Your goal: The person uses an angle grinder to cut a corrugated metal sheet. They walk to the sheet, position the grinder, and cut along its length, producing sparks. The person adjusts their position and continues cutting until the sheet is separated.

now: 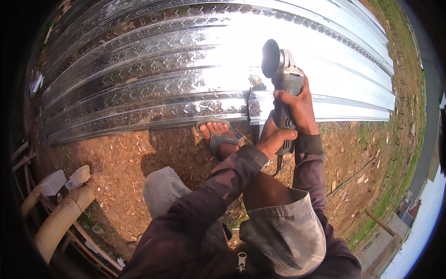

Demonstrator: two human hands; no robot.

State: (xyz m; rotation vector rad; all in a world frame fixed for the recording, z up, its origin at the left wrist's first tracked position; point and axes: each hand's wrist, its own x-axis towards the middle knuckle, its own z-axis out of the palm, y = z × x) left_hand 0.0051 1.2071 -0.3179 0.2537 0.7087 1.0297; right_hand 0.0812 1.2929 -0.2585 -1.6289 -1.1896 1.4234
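Note:
Both my hands hold a grey angle grinder [289, 84] upright over a shiny corrugated metal sheet [139, 83]. Around the grinder's body, near its head, wraps my right hand [304, 107]. Lower down, my left hand [274, 138] grips the rear of the tool, where a black cord hangs off. A dark disc [271, 58] sits at the grinder's head, facing left. Below the disc, a cut or seam [249, 104] runs into the sheet's near edge. My sandalled foot [217, 136] presses at that edge, left of the grinder.
Brown soil [116, 186] strewn with chips lies on the near side. Thick bamboo poles [65, 223] and pale blocks [53, 182] stand at the lower left. Grass [409, 83] borders the sheet on the right, and a short wooden stick [380, 222] lies at the lower right.

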